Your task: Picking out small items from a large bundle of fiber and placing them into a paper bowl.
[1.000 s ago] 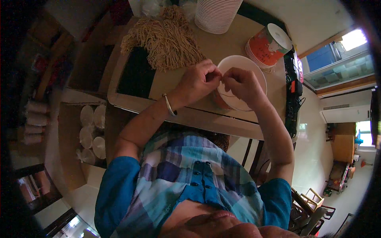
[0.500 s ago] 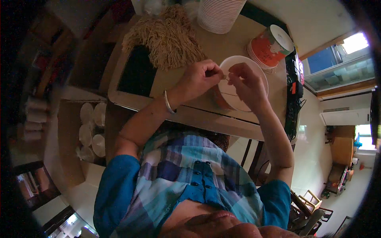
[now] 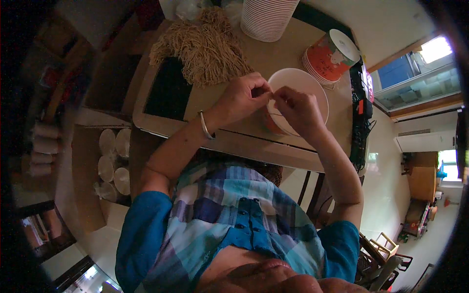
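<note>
While both bare hands are meeting over the bench, the left hand, which is wearing a silver bangle at its wrist, is curling its fingers inward and pinching with thumb and forefinger. From the right, the right hand is bringing its bent fingers up against the left fingertips and pinching as well. Between them they are grasping a thin, pale cord; its held part is mostly hiding behind the fingers, and a loose length is crossing the mouth of the tub below.

That round paper tub, white inside and orange outside, is standing upright and open beneath the right hand, near the front edge of the brown-topped bench. Far left of the hands, a tangled heap of beige cords is lying on the bench, partly beside a dark green patch. At the far side, a tall stack of white ribbed tubs is standing; to its right, an orange printed stack of tubs is resting upside down, white base uppermost. Black electrical gear is lining the right edge. Lower left, an open brown cardboard box is holding wrapped white round stacks.
</note>
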A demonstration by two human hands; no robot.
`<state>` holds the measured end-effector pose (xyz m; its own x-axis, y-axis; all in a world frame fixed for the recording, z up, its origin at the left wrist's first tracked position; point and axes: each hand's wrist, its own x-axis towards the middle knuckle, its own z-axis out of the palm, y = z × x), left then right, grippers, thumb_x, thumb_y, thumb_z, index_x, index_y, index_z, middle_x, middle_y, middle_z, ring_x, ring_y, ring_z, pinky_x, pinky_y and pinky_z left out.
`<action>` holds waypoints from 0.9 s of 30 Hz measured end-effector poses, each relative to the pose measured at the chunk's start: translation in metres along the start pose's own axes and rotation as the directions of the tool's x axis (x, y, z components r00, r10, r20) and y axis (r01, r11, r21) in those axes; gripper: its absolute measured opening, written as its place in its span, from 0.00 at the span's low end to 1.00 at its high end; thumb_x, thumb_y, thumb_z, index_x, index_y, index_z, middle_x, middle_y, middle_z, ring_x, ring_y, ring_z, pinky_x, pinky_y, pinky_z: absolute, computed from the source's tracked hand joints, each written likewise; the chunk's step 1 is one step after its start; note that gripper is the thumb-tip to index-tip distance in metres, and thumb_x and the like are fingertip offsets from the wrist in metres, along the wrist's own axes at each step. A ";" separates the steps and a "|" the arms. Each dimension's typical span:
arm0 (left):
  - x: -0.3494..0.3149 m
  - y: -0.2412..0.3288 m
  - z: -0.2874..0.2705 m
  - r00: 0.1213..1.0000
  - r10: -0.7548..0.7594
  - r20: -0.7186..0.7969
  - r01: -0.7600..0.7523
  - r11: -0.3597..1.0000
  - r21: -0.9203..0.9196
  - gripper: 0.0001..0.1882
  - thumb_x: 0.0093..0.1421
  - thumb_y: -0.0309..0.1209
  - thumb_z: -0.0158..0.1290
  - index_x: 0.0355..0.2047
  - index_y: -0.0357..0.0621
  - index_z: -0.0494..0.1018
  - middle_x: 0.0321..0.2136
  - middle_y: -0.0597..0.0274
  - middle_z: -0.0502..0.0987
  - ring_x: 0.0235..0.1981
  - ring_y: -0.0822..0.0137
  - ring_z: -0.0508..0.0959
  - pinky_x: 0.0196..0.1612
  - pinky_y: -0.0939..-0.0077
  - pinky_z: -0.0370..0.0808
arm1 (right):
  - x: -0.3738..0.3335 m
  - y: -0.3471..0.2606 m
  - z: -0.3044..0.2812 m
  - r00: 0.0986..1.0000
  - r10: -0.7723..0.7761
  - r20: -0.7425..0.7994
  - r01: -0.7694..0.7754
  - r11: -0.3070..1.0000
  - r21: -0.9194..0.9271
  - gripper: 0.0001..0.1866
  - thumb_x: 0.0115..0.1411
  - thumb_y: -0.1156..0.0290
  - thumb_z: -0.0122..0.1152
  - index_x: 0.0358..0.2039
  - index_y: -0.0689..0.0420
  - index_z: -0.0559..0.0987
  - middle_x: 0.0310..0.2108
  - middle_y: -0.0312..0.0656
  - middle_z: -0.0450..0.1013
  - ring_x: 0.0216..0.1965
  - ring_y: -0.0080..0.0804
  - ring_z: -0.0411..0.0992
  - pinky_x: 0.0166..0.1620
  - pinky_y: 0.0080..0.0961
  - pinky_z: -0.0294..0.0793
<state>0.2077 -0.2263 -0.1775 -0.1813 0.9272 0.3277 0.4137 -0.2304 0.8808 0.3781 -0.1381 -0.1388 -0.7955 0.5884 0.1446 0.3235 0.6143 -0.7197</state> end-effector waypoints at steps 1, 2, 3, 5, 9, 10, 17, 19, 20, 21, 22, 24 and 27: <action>0.000 -0.001 0.000 1.000 0.021 0.011 -0.021 1.000 0.004 0.06 0.56 0.27 0.58 0.31 0.37 0.75 0.27 0.65 0.72 0.29 0.75 0.73 0.35 0.79 0.72 | 0.000 -0.002 -0.001 1.000 -0.012 0.017 0.013 0.998 -0.065 0.06 0.54 0.74 0.58 0.33 0.59 0.78 0.27 0.49 0.76 0.26 0.35 0.77 0.31 0.30 0.75; 0.000 -0.001 0.000 0.999 0.042 0.024 -0.043 0.999 0.007 0.06 0.56 0.26 0.58 0.31 0.37 0.75 0.27 0.65 0.71 0.29 0.75 0.73 0.34 0.80 0.71 | 0.000 -0.002 -0.001 1.000 -0.013 0.016 0.014 0.998 -0.065 0.06 0.54 0.74 0.58 0.33 0.59 0.78 0.27 0.49 0.76 0.26 0.35 0.77 0.31 0.30 0.75; 0.000 -0.002 0.000 0.999 0.043 0.023 -0.043 0.999 0.007 0.06 0.56 0.26 0.58 0.31 0.37 0.75 0.27 0.65 0.71 0.29 0.75 0.73 0.34 0.80 0.71 | 0.000 -0.002 -0.001 0.999 -0.037 0.007 0.038 0.997 -0.074 0.06 0.54 0.74 0.58 0.33 0.59 0.78 0.26 0.49 0.76 0.25 0.35 0.77 0.31 0.31 0.75; 0.001 -0.002 0.000 0.997 0.054 0.047 -0.054 0.999 -0.008 0.05 0.55 0.25 0.57 0.31 0.38 0.75 0.28 0.65 0.70 0.29 0.76 0.72 0.34 0.80 0.71 | 0.001 0.002 0.000 0.998 -0.062 -0.002 0.061 0.995 -0.082 0.06 0.54 0.74 0.58 0.33 0.60 0.78 0.26 0.49 0.76 0.24 0.35 0.76 0.30 0.32 0.75; 0.000 0.002 -0.003 0.995 0.069 0.066 -0.069 0.998 -0.009 0.04 0.56 0.24 0.56 0.32 0.38 0.75 0.28 0.66 0.70 0.29 0.76 0.71 0.34 0.80 0.70 | 0.006 0.007 -0.001 0.984 0.143 0.107 -0.157 0.978 0.136 0.07 0.58 0.72 0.56 0.32 0.61 0.79 0.21 0.37 0.76 0.18 0.18 0.70 0.21 0.20 0.69; 0.000 0.002 -0.003 0.996 0.066 0.067 -0.065 0.998 -0.014 0.04 0.56 0.24 0.56 0.31 0.38 0.75 0.28 0.66 0.70 0.29 0.76 0.71 0.34 0.81 0.70 | 0.007 0.006 -0.002 0.966 0.203 0.162 -0.236 0.947 0.219 0.07 0.58 0.72 0.55 0.32 0.61 0.79 0.22 0.39 0.77 0.17 0.21 0.70 0.21 0.24 0.70; 0.001 0.004 -0.004 0.995 0.055 0.087 -0.058 0.998 0.029 0.03 0.56 0.23 0.55 0.30 0.38 0.74 0.28 0.65 0.69 0.29 0.76 0.71 0.33 0.80 0.70 | 0.019 0.010 -0.016 0.932 0.127 0.338 -0.187 0.971 0.152 0.08 0.60 0.71 0.52 0.32 0.60 0.78 0.22 0.36 0.76 0.17 0.15 0.68 0.19 0.19 0.67; 0.002 0.004 -0.005 0.994 0.057 0.094 -0.059 0.998 0.020 0.03 0.56 0.24 0.55 0.31 0.38 0.74 0.28 0.65 0.69 0.28 0.75 0.70 0.33 0.80 0.70 | 0.020 0.011 -0.017 0.931 0.112 0.349 -0.178 0.970 0.163 0.07 0.59 0.72 0.52 0.32 0.60 0.78 0.22 0.39 0.76 0.18 0.23 0.70 0.20 0.24 0.69; 0.002 0.005 -0.006 0.993 0.058 0.098 -0.059 0.998 0.010 0.03 0.56 0.24 0.55 0.31 0.38 0.74 0.27 0.64 0.69 0.28 0.75 0.70 0.33 0.79 0.70 | 0.019 0.014 -0.014 0.931 0.112 0.347 -0.178 0.970 0.164 0.07 0.59 0.72 0.52 0.32 0.60 0.78 0.22 0.39 0.76 0.18 0.23 0.70 0.20 0.24 0.69; 0.002 0.006 -0.005 0.993 0.058 0.101 -0.060 0.998 0.011 0.03 0.56 0.24 0.55 0.31 0.38 0.74 0.27 0.64 0.69 0.28 0.75 0.70 0.33 0.79 0.70 | 0.017 0.021 -0.009 0.971 -0.090 0.220 0.072 0.994 0.088 0.05 0.59 0.73 0.53 0.32 0.60 0.76 0.23 0.42 0.76 0.19 0.32 0.72 0.22 0.29 0.71; 0.003 0.007 -0.005 0.992 0.069 0.104 -0.071 0.997 0.019 0.03 0.56 0.24 0.55 0.31 0.38 0.74 0.27 0.64 0.69 0.28 0.74 0.71 0.33 0.79 0.70 | 0.015 0.024 -0.007 0.946 -0.304 0.110 0.307 0.951 -0.020 0.04 0.58 0.73 0.54 0.32 0.60 0.75 0.25 0.44 0.76 0.21 0.40 0.73 0.23 0.34 0.72; 0.003 0.004 -0.006 0.992 0.075 0.099 -0.078 0.996 0.031 0.03 0.56 0.24 0.55 0.31 0.38 0.73 0.27 0.63 0.69 0.28 0.73 0.71 0.33 0.78 0.70 | 0.013 0.013 -0.007 0.922 -0.372 0.107 0.387 0.901 -0.195 0.04 0.57 0.73 0.55 0.33 0.59 0.73 0.26 0.47 0.74 0.24 0.46 0.73 0.24 0.38 0.72; 0.004 0.004 -0.006 0.991 0.101 0.090 -0.107 0.993 0.055 0.04 0.55 0.23 0.55 0.31 0.37 0.73 0.27 0.63 0.69 0.28 0.72 0.72 0.33 0.77 0.70 | 0.011 0.008 -0.006 0.905 -0.409 0.122 0.421 0.811 -0.407 0.07 0.56 0.72 0.57 0.33 0.58 0.69 0.27 0.49 0.72 0.27 0.52 0.74 0.26 0.43 0.73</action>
<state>0.2031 -0.2248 -0.1708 -0.0572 0.9219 0.3831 0.4788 -0.3113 0.8209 0.3750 -0.1242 -0.1391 -0.9142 0.2171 0.3423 0.1356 0.9596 -0.2464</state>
